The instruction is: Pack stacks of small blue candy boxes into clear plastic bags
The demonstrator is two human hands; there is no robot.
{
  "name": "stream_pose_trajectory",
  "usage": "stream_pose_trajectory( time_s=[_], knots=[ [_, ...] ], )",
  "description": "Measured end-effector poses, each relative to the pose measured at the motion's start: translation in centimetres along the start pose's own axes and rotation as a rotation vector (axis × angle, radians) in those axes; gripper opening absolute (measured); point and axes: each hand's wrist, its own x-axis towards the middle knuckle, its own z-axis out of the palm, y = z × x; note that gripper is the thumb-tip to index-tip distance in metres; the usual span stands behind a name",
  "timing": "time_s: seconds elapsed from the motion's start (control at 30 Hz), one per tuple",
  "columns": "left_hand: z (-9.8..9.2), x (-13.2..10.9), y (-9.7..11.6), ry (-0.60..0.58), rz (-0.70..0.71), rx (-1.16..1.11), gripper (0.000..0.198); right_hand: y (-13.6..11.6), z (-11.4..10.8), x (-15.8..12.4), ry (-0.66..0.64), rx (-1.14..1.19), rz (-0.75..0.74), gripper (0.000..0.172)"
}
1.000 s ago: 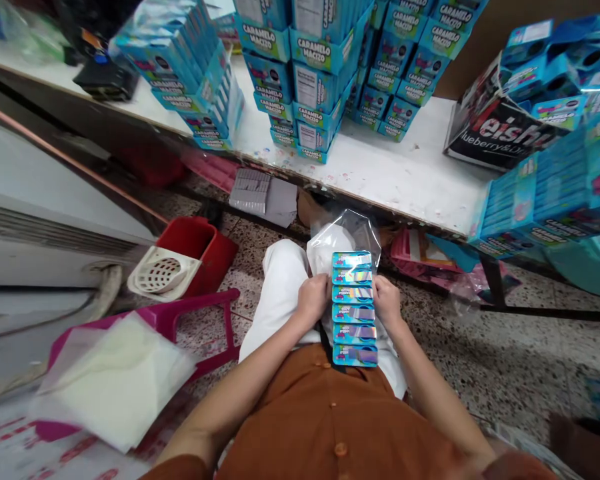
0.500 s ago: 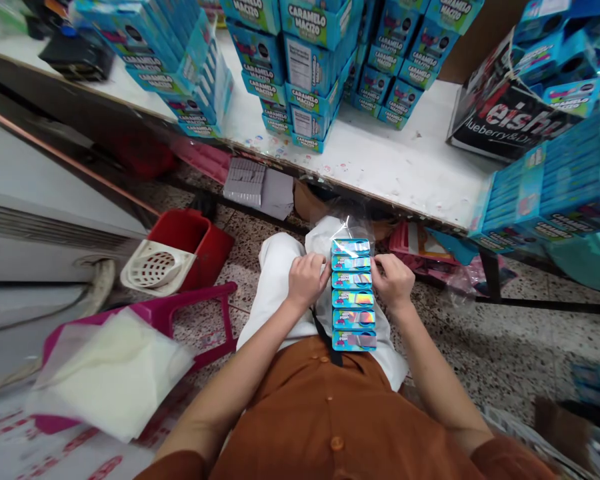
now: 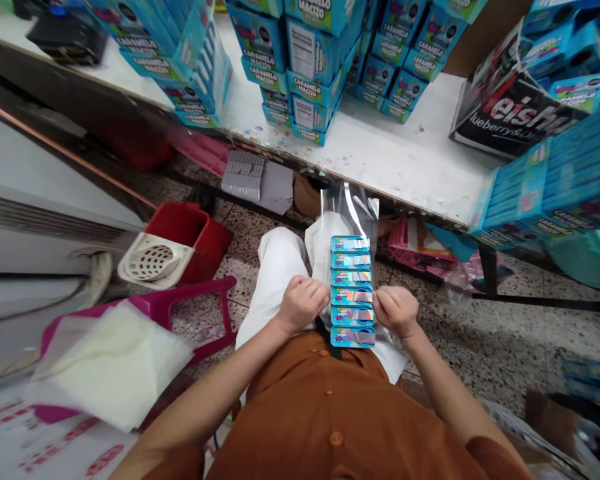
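Observation:
A row of several small blue candy boxes [image 3: 351,287] lies on my lap, running away from me. A clear plastic bag [image 3: 351,207] covers the far end of the row and stands up past it. My left hand [image 3: 304,303] grips the left side of the row near its close end. My right hand [image 3: 396,310] grips the right side at the same height. Both hands have fingers curled on the bag and boxes.
A white table [image 3: 405,167] ahead carries stacks of blue "Caramelo Macizo" boxes [image 3: 310,67] and a black carton [image 3: 510,113]. On the floor left stand a red bucket [image 3: 200,233] with white strainer and a pink stool [image 3: 180,310] bearing clear bags [image 3: 110,367].
Both hands slid from the far end of the row back toward my body. The plastic bag now stands taller past the row's far end.

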Motion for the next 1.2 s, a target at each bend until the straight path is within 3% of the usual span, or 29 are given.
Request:
stream_pose_trajectory(
  time_s=[0.17, 0.37, 0.63, 0.8, 0.97, 1.07, 1.13, 1.2],
  knots=[
    [-1.0, -1.6, 1.1, 0.004, 0.033, -0.038, 0.022, -1.4, -0.8, -1.5, 0.008, 0.005, 0.016, 0.008],
    [-2.5, -1.6, 1.8, -0.024, 0.101, -0.104, 0.024, -2.0, -2.1, -2.5, -0.028, 0.0, 0.009, 0.008],
    [-5.4, -2.5, 2.8, -0.097, 0.235, -0.1, 0.029, -5.3, -4.9, -4.5, -0.121, 0.029, 0.02, 0.012],
    [-6.0, -2.5, 2.8, -0.152, 0.311, -0.084, 0.029, -6.2, -5.1, -5.0, -0.145, 0.06, 0.014, 0.016],
    [-6.0, -2.7, 2.8, -0.212, 0.254, -0.09, 0.026, -6.3, -4.8, -5.1, -0.152, 0.085, 0.005, 0.015],
    [-5.9, -2.9, 3.0, -0.236, 0.178, -0.097, 0.023, -5.5, -4.9, -6.1, -0.254, 0.217, 0.009, 0.008],
    [-5.9, -3.1, 2.9, -0.259, 0.125, -0.131, 0.022, -4.4, -4.3, -6.7, -0.23, 0.364, 0.18, 0.022],
    [-5.9, -3.2, 2.7, -0.31, 0.05, -0.225, 0.019, -3.2, -2.7, -6.5, -0.042, 0.517, 0.588, 0.038]
  ],
)
